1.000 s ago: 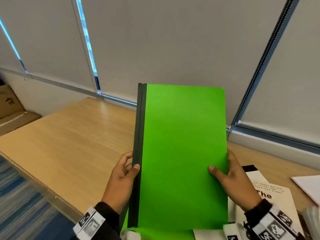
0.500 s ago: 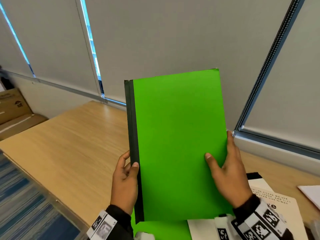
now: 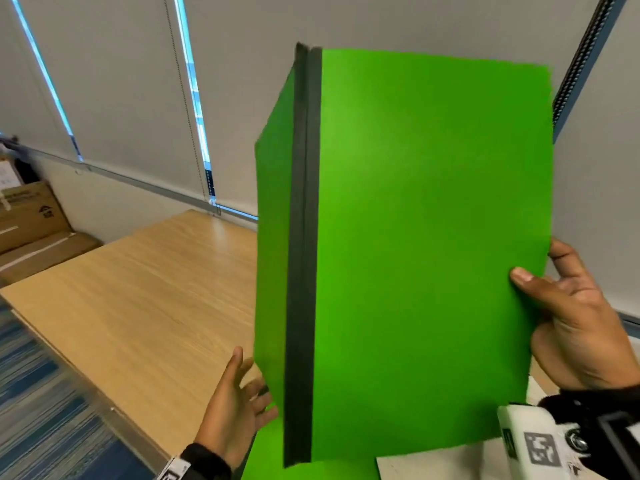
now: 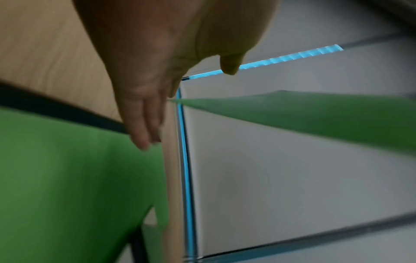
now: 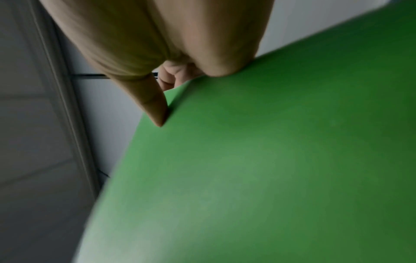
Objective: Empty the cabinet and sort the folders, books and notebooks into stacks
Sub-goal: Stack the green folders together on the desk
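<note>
A bright green folder (image 3: 426, 244) with a black spine stands upright in the air in front of me, spine edge turned toward me. My right hand (image 3: 540, 261) pinches its right edge, thumb on the front cover and fingers behind; the right wrist view shows the thumb (image 5: 225, 67) pressing the cover (image 5: 270, 160). My left hand (image 3: 242, 393) hovers open by the folder's lower left, fingers straight, holding nothing. A second green folder (image 3: 311, 471) with a black spine lies flat on the table beneath; in the left wrist view it (image 4: 56, 178) lies under my left fingers (image 4: 144, 131).
A light wooden table (image 3: 138, 306) stretches to the left. Cardboard boxes (image 3: 27, 216) stand on the floor at far left. A white book or sheet (image 3: 433, 462) lies at the bottom right. Grey window blinds fill the background, and blue carpet (image 3: 34, 410) shows below the table edge.
The green folder has risen and turned its spine toward me. My left hand let go of the spine and dropped open below it. My right hand still holds the right edge.
</note>
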The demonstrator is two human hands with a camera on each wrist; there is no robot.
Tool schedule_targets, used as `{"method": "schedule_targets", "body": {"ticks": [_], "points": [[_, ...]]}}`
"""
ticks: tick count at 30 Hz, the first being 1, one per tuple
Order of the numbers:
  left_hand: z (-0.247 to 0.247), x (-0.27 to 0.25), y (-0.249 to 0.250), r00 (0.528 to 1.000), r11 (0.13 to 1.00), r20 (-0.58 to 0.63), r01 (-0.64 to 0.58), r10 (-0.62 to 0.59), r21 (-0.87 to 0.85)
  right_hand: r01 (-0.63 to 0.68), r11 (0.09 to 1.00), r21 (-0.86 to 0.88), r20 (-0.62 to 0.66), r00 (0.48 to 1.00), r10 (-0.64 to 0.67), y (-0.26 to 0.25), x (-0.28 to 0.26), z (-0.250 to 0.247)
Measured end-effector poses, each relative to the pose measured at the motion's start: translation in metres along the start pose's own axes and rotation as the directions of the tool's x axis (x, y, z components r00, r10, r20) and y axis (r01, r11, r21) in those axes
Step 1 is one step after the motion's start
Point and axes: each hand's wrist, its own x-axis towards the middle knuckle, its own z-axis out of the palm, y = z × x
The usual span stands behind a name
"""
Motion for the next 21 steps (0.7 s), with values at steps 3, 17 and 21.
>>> {"method": "schedule_targets", "body": {"ticks": [3,17,21], "points": [[-0.001,-0.001,0.008,0.995,0.987,0.070,-0.064,0.075,-0.147,-0.054,0.996,-0.066,-0.086,0.995,0.048,0.018,-0.001,-0.016],[0.038,-0.076,0.018,0.759,0.759,0.649,-0.448,0.043,0.473,-0.241,0.970,-0.035,-0.277,0.935,0.222,0.094,-0.008,-0.041],[0.038,-0.057,0.005,0.846,0.559,0.478,-0.521,0.237,0.644,-0.281,0.957,-0.072,-0.211,0.942,0.260,0.099,-0.016,-0.030]]}}
